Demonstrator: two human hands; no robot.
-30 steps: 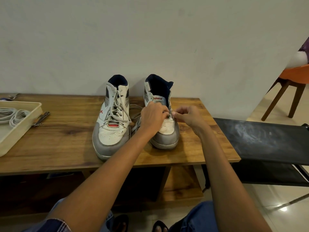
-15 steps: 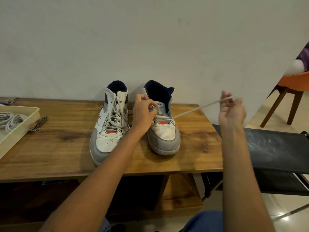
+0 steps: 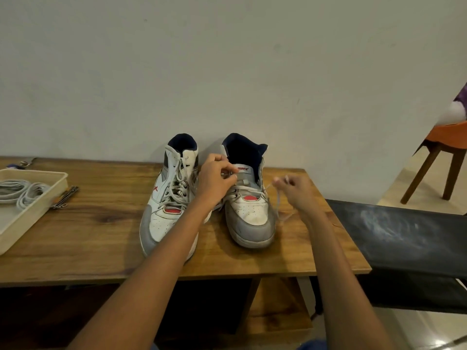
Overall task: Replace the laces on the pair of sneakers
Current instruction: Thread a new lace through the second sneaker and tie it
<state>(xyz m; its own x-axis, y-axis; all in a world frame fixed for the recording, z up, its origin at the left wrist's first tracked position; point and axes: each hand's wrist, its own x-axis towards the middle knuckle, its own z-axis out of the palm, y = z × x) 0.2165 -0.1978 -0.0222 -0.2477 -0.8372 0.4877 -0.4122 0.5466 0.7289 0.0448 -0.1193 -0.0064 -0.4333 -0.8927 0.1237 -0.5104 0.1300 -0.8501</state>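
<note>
Two white and grey high-top sneakers stand on the wooden table [image 3: 88,238], toes toward me. The left sneaker [image 3: 168,198] is fully laced. On the right sneaker [image 3: 249,208] only the lowest eyelets carry lace. My left hand [image 3: 214,179] is at that shoe's tongue, its fingers pinching the lace near the eyelets. My right hand [image 3: 294,192] is just right of the shoe and pinches the free end of the white lace [image 3: 278,205], which hangs slack down the shoe's side.
A cream tray [image 3: 48,198] with coiled grey-white laces [image 3: 22,193] sits at the table's left end, a small metal tool [image 3: 64,198] beside it. A black folding seat [image 3: 404,236] adjoins the table's right edge. An orange chair [image 3: 444,152] stands farther right. The wall is close behind the shoes.
My right hand, which had drawn the lace taut out to the upper right, came back down beside the right sneaker and the lace went slack. My left hand stayed at the tongue.
</note>
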